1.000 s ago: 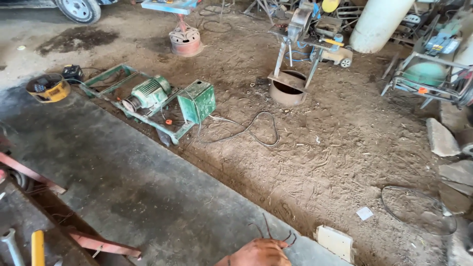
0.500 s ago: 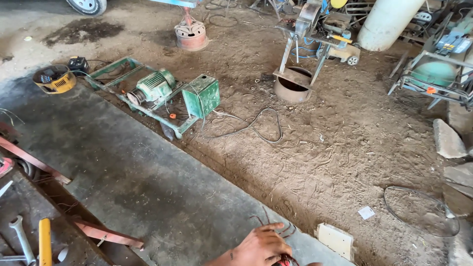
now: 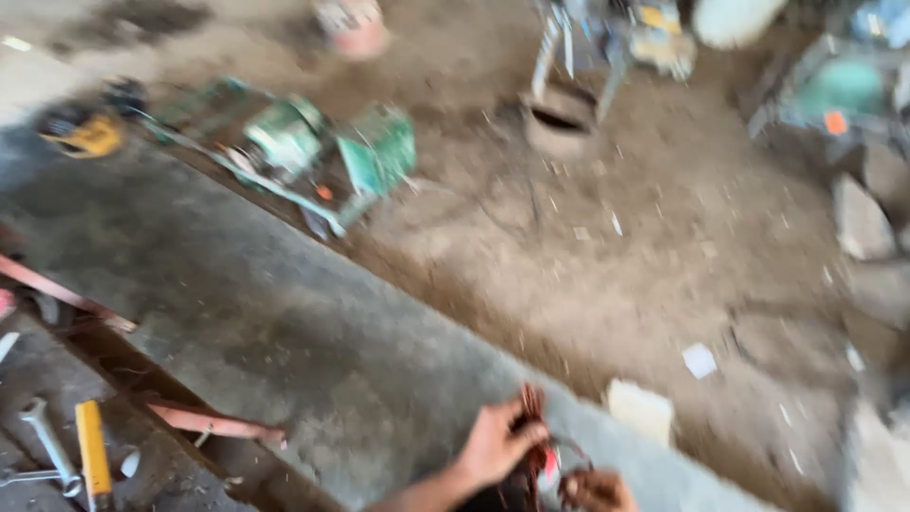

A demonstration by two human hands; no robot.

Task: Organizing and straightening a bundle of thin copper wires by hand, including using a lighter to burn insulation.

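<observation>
Head view, blurred: left hand clamped on reddish wire bundle at bottom edge, over grey concrete slab; right hand just beside, fingers curled, grip unclear. Farther back on dirt floor: green motor unit; yellow-handled tool & wrench lower left.

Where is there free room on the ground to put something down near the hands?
The grey concrete strip is bare between the green machine and the rusty metal bar. It is crowded at lower left, by the wrench and the yellow tool. Both hands, left and right, are on reddish wires.
</observation>
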